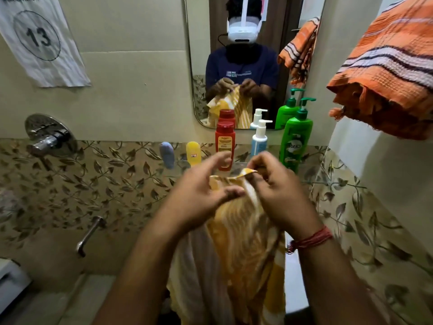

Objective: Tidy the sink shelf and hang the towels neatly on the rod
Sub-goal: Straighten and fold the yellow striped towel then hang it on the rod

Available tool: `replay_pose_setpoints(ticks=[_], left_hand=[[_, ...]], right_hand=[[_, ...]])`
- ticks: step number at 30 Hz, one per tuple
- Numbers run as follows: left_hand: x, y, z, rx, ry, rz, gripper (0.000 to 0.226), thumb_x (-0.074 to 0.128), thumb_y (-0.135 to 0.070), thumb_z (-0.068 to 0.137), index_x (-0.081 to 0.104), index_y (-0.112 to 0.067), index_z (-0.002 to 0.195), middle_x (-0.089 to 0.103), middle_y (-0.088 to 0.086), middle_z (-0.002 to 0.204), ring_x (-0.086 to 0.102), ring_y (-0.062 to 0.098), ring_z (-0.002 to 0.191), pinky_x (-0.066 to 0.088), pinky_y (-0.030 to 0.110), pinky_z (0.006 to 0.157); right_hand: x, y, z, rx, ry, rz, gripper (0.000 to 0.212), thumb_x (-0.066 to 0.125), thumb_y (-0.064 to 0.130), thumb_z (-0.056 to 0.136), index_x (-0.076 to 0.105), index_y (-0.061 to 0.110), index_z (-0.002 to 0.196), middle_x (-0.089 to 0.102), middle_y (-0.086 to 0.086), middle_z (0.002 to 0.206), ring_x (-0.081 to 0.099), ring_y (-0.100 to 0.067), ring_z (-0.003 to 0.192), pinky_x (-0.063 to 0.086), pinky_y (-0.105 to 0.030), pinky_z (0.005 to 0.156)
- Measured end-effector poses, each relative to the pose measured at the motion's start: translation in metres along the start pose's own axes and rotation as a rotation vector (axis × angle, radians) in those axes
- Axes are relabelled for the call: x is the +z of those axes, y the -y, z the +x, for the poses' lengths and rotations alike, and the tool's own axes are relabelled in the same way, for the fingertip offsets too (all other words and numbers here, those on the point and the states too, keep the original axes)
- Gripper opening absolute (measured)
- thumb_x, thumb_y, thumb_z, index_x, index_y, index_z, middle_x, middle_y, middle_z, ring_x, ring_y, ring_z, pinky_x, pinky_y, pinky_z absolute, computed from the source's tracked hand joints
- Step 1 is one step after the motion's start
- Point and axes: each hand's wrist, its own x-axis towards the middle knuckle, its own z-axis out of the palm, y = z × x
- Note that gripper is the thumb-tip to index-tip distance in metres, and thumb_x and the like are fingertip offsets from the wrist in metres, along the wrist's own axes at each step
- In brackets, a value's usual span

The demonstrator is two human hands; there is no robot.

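Cloth, plastic, chrome and glass at the sink

The yellow striped towel [236,231] is soft woven cloth; the orange striped towel [386,66] far right is rough, waffle-textured, with frayed fringe. The green pump bottle [295,139] and red bottle [225,141] are glossy plastic. The wall tap [50,137] is polished chrome, the numbered sheet [42,41] creased matt paper.

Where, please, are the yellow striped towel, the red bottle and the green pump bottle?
yellow striped towel [241,231]: head view, on its hanging folds.
red bottle [225,141]: head view, on its label.
green pump bottle [295,141]: head view, on its body.
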Motion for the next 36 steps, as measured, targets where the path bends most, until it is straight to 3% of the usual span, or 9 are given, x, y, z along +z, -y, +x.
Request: replay_pose_setpoints(ticks=[2, 4, 11, 18, 21, 24, 27, 30, 36], left_hand=[[0.019, 0.002, 0.001, 0.017, 0.099, -0.065, 0.036, 0.076, -0.025, 0.089, 0.066, -0.028, 0.124, 0.073, -0.011, 0.113, 0.067, 0.0, 0.104, 0.057, 0.035, 0.092], [0.021, 0.009, 0.0, 0.019, -0.049, -0.123, 0.009, 0.066, -0.02, 0.098, 0.073, -0.023, 0.102, 0.075, -0.006, 0.093, 0.07, 0.01, 0.088, 0.057, 0.041, 0.079], [0.004, 0.002, -0.02, 0.074, -0.457, -0.411, 0.031, 0.058, -0.034, 0.098, 0.066, -0.01, 0.081, 0.061, -0.001, 0.069, 0.055, 0.008, 0.065, 0.048, 0.024, 0.059], [-0.028, -0.029, -0.018, 0.191, -0.792, -0.713, 0.031, 0.06, -0.029, 0.1, 0.069, -0.026, 0.071, 0.063, -0.018, 0.065, 0.056, -0.004, 0.062, 0.047, 0.012, 0.058], [-0.036, -0.024, -0.012, 0.173, -0.702, -0.411, 0.012, 0.066, -0.042, 0.093, 0.068, -0.03, 0.095, 0.072, -0.024, 0.084, 0.064, -0.01, 0.077, 0.048, 0.007, 0.069], [-0.022, -0.017, -0.013, 0.164, -0.291, -0.296, 0.061, 0.074, -0.049, 0.082, 0.054, -0.036, 0.138, 0.064, -0.019, 0.134, 0.065, 0.001, 0.109, 0.058, 0.021, 0.084], [0.0, -0.018, -0.014, 0.228, 0.11, -0.208, 0.056, 0.074, -0.043, 0.086, 0.056, -0.033, 0.138, 0.067, -0.014, 0.128, 0.066, 0.007, 0.114, 0.059, 0.031, 0.089], [-0.003, -0.014, -0.011, 0.22, -0.043, -0.151, 0.012, 0.067, -0.041, 0.092, 0.071, -0.03, 0.094, 0.07, -0.012, 0.083, 0.065, 0.001, 0.077, 0.051, 0.021, 0.064], [-0.033, -0.003, -0.018, 0.178, -0.526, -0.598, 0.027, 0.067, -0.051, 0.092, 0.073, -0.027, 0.082, 0.068, -0.006, 0.077, 0.058, 0.009, 0.071, 0.049, 0.024, 0.063]], right_hand=[[0.006, 0.013, 0.002, -0.091, 0.0, -0.01, 0.016, 0.061, 0.008, 0.092, 0.059, 0.024, 0.093, 0.065, 0.009, 0.082, 0.062, -0.003, 0.076, 0.046, -0.019, 0.062], [0.004, 0.014, 0.003, -0.138, -0.015, -0.076, 0.012, 0.064, 0.014, 0.092, 0.061, 0.025, 0.09, 0.064, 0.009, 0.08, 0.061, -0.007, 0.075, 0.048, -0.024, 0.062], [-0.021, -0.016, -0.018, -0.054, 0.158, -0.324, 0.008, 0.057, 0.019, 0.092, 0.061, 0.025, 0.09, 0.06, 0.008, 0.083, 0.058, -0.014, 0.079, 0.047, -0.035, 0.066], [-0.036, -0.029, -0.014, 0.139, -0.056, -0.319, 0.029, 0.049, -0.007, 0.083, 0.056, 0.021, 0.081, 0.057, 0.002, 0.077, 0.052, -0.018, 0.073, 0.033, -0.022, 0.055], [-0.037, -0.012, -0.016, 0.128, 0.067, 0.201, 0.027, 0.048, 0.001, 0.093, 0.066, 0.021, 0.092, 0.067, 0.002, 0.083, 0.062, -0.009, 0.078, 0.047, -0.025, 0.066], [-0.03, 0.018, -0.017, -0.042, 0.209, 0.401, 0.023, 0.05, 0.013, 0.095, 0.069, 0.024, 0.1, 0.071, 0.005, 0.094, 0.065, -0.007, 0.088, 0.051, -0.022, 0.074], [-0.021, 0.036, -0.013, -0.128, 0.223, 0.412, 0.018, 0.052, 0.022, 0.097, 0.068, 0.019, 0.105, 0.07, 0.005, 0.097, 0.067, -0.01, 0.093, 0.055, -0.027, 0.077], [-0.021, 0.036, -0.012, -0.151, 0.126, 0.294, 0.008, 0.059, 0.027, 0.096, 0.065, 0.021, 0.096, 0.067, 0.01, 0.086, 0.062, -0.002, 0.08, 0.049, -0.02, 0.07], [-0.046, -0.002, -0.025, -0.067, 0.318, -0.368, 0.03, 0.057, 0.014, 0.095, 0.05, 0.034, 0.073, 0.057, 0.017, 0.073, 0.054, 0.002, 0.071, 0.035, -0.018, 0.058]])
